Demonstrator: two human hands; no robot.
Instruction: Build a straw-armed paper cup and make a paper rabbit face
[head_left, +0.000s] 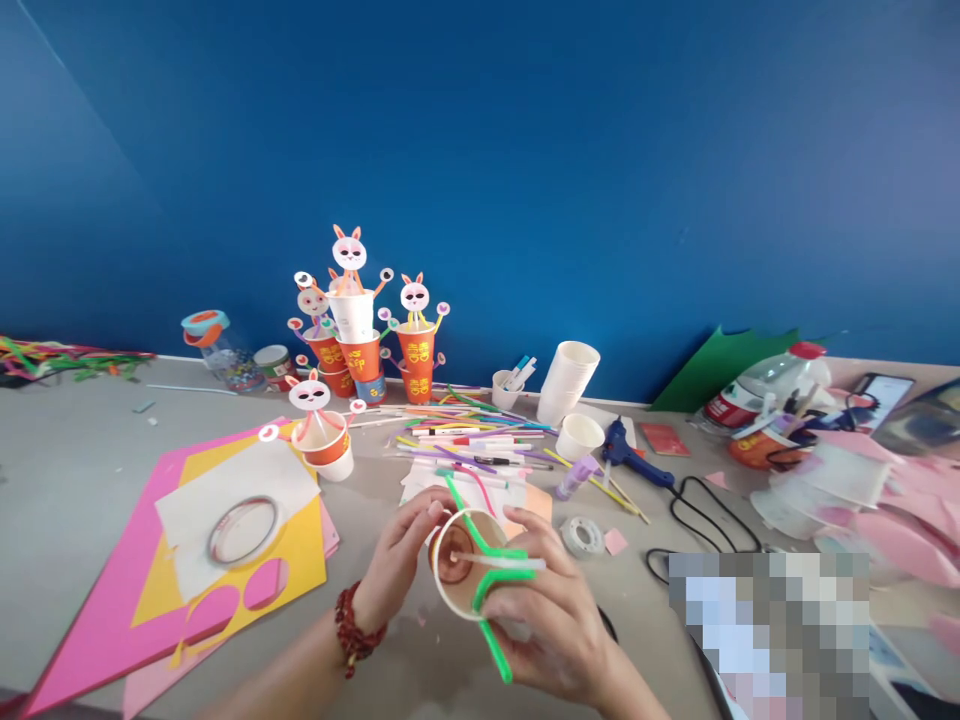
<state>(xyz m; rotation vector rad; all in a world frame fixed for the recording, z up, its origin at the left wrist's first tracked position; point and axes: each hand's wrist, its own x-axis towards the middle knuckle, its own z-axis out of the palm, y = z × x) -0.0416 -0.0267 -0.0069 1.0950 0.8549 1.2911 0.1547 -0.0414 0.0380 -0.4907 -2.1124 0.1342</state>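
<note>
My left hand (401, 560), with a red bead bracelet at the wrist, grips the left rim of a white paper cup (459, 592) tipped toward me. My right hand (555, 620) clasps the cup's right side and pinches a bent green straw (491, 575) that crosses the cup's mouth. A thin white straw (499, 562) also lies across the opening. Just beyond my hands, a finished rabbit cup (322, 435) with an orange band stands on the grey table (82, 470).
Pink and yellow foam sheets (225, 590) with a tape roll (244, 530) lie at left. Stacked rabbit cups (360, 340) stand by the blue wall. Loose straws (465, 435), white cup stacks (566, 385), a blue glue gun (626, 455) and a plastic bottle (772, 390) lie to the right.
</note>
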